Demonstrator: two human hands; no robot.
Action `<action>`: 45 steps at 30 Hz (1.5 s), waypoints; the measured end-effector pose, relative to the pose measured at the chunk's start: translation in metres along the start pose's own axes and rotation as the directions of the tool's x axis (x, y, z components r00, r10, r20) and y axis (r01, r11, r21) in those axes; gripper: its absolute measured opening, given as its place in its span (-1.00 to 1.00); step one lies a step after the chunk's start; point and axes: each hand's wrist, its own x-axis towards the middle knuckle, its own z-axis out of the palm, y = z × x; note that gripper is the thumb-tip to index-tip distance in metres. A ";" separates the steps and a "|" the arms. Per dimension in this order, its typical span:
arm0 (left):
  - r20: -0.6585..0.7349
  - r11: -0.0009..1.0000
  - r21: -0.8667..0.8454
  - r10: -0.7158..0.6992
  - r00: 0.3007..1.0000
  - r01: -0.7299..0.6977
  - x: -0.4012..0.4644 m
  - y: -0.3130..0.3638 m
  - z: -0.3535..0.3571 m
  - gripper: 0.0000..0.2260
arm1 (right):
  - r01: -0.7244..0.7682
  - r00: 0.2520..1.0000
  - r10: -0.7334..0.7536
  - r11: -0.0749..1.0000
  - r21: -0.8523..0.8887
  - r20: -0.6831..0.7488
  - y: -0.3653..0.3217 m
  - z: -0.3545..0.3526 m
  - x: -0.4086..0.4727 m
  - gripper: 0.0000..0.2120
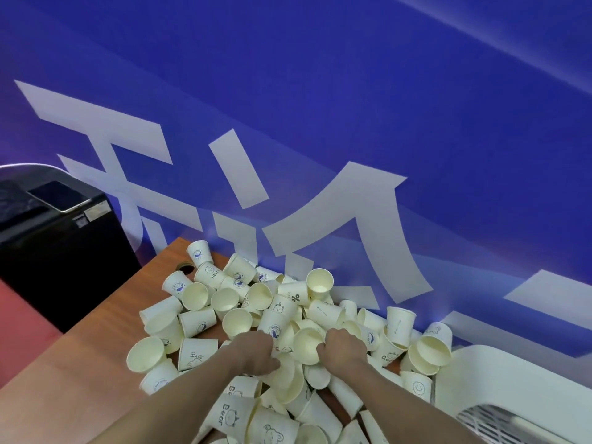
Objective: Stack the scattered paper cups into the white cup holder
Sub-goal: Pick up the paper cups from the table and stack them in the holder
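Paper cups printed "Bear", "HELLO", "Hi", left hand and right hand each gripping a cup

Both hands forward, knuckles up — left hand, right hand curled, close together.

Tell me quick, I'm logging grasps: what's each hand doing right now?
Left hand: fingers curled down into the cup pile; its grip cannot be told.
Right hand: closed, gripping the rim of a paper cup.

"Bear", "HELLO" on paper cups
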 end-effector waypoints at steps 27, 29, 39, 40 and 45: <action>-0.127 0.985 -0.131 0.093 0.987 -0.110 -0.029 0.175 0.000 -0.71 | -0.264 0.934 0.317 0.923 0.278 -0.164 0.176 -0.027 -0.154 -0.80; -0.116 0.984 -0.113 0.126 0.985 -0.139 -0.029 0.199 0.002 -0.72 | -0.283 0.924 0.345 0.906 0.316 -0.163 0.197 -0.024 -0.166 -0.79; -0.070 0.942 -0.143 0.297 0.952 -0.304 -0.030 0.317 0.028 -0.68 | -0.399 0.876 0.472 0.823 0.404 -0.096 0.305 -0.016 -0.218 -0.71; -0.076 0.942 -0.134 0.301 0.951 -0.309 -0.030 0.326 0.031 -0.67 | -0.413 0.869 0.487 0.813 0.412 -0.090 0.313 -0.014 -0.221 -0.69; -0.073 0.943 -0.113 0.305 0.950 -0.312 -0.024 0.359 0.043 -0.69 | -0.436 0.857 0.513 0.777 0.454 -0.054 0.344 -0.008 -0.232 -0.78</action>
